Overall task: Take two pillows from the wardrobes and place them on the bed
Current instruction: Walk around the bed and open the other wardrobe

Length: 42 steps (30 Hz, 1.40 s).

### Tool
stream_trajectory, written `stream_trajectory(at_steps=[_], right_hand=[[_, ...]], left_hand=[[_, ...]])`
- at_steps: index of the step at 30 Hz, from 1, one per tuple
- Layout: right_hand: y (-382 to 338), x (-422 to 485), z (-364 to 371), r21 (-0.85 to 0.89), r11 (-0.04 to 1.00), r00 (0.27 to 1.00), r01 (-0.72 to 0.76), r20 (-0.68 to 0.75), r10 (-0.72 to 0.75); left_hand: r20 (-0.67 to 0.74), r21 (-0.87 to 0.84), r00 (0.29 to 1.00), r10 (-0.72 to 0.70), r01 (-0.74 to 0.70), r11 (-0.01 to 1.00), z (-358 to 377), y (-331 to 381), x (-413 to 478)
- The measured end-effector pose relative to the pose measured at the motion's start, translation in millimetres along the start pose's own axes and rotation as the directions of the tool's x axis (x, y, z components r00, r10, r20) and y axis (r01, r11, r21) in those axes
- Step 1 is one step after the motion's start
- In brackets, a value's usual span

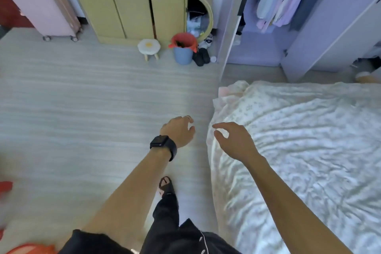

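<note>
Two bare forearms are stretched forward from the bottom of the frame, above a pale wood-grain floor (82, 93). At centre, the left hand (179, 130), with a black watch (164, 145) on its wrist, is held with fingers loosely curled and nothing gripped. Just to its right, the right hand (235, 140) is spread open and empty over the edge of the bed (309, 150), which fills the lower right under a rumpled floral cover. An open wardrobe (288, 16) with hanging clothes is seen at upper right; no pillows can be made out.
</note>
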State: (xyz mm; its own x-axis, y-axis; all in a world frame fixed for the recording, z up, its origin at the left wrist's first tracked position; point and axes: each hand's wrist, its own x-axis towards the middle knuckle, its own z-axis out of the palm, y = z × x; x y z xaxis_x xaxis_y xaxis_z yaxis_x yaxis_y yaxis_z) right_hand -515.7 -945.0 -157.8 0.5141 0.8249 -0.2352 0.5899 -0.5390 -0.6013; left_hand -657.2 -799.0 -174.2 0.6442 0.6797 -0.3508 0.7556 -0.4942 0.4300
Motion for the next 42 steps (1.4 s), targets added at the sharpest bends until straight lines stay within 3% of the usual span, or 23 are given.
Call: stream_trajectory(at_steps=[9,21,28,34,42], right_hand=[[-55.8,176.7,-35.9,0.057,0.991,0.977,-0.121,-0.168,0.129],[5.7,388.5,-127.0,0.181,0.928,0.867,-0.326,-0.334,0.37],[37.7,472.9,-189.0,0.275,0.867,0.778,-0.416,-0.387,0.495],[78.5,519.5,-237.0,0.358,0.776,0.639,-0.519,-0.441,0.631],[129.9,574.3,-284.1,0.522,0.613,0.379,-0.593,-0.49,0.785]], left_hand=[[0.101,0.126,0.979,0.179,-0.191,0.973,-108.4,5.9,197.8],[0.235,0.213,0.895,0.379,-0.427,0.879,-161.4,101.2,473.3],[0.335,0.217,0.808,0.485,-0.567,0.795,-185.8,185.3,592.4],[0.439,0.243,0.693,0.571,-0.704,0.667,-175.0,268.0,677.9],[0.555,0.183,0.486,0.675,-0.863,0.471,-148.1,382.9,768.6]])
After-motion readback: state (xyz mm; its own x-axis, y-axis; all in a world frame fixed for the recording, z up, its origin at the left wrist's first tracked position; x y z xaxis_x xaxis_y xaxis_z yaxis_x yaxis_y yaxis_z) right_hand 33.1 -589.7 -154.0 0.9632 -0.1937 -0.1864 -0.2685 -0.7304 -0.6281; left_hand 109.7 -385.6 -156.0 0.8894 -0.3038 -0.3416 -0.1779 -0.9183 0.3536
